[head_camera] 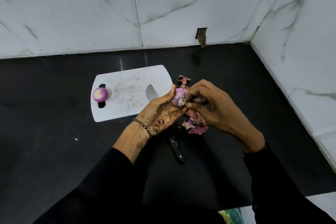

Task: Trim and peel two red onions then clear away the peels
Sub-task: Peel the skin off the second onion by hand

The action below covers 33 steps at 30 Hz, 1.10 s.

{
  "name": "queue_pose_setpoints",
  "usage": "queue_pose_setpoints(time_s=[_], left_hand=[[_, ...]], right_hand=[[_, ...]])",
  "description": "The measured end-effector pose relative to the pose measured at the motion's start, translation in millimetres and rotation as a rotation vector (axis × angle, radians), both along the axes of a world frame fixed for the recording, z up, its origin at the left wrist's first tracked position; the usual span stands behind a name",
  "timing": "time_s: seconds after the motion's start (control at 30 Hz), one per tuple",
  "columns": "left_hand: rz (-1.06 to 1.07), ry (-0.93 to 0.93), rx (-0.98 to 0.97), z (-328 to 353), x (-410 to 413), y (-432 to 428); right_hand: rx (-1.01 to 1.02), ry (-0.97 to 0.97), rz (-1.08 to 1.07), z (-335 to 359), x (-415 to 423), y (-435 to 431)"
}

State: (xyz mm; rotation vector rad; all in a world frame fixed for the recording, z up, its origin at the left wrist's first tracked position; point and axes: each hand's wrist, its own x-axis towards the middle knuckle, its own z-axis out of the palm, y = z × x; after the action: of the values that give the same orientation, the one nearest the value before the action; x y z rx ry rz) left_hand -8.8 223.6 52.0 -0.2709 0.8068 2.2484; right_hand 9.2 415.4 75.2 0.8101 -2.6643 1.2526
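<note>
A peeled red onion [100,94] rests on the left end of the white cutting board [127,94], over its handle slot. A second red onion [179,97], partly skinned, is held above the counter just right of the board. My left hand [160,112] cups it from below and the left. My right hand [212,107] pinches at its skin with thumb and fingertips. Loose purple peels [196,123] lie on the black counter under my hands, and one more peel [184,79] lies behind them. A knife [152,92] lies with its blade on the board, its black handle [177,149] on the counter.
The black counter [54,142] runs to marble-tiled walls at the back and right, forming a corner at the far right. A small notch [201,35] breaks the back wall tile. The counter's front edge lies below my sleeves.
</note>
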Motion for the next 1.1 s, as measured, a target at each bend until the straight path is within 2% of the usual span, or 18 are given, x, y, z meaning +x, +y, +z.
queue_pose_setpoints(time_s=[0.17,0.5,0.7,0.87,0.97,1.1], left_hand=[[-0.004,0.026,-0.017,1,-6,-2],[0.024,0.06,-0.07,8,-5,4],[0.046,0.063,-0.121,9,-5,6],[0.086,0.091,-0.189,13,-3,11],[0.129,0.068,-0.205,12,-5,13],[0.125,0.002,-0.177,13,-7,11]], right_hand=[[-0.146,-0.003,-0.138,1,8,-2],[-0.078,0.24,-0.247,-4,3,-9],[0.128,0.17,-0.237,-10,0,-14],[0.225,0.135,-0.228,-13,1,-19],[0.19,0.113,-0.197,-17,5,-23],[0.076,0.104,-0.257,-18,9,-16]])
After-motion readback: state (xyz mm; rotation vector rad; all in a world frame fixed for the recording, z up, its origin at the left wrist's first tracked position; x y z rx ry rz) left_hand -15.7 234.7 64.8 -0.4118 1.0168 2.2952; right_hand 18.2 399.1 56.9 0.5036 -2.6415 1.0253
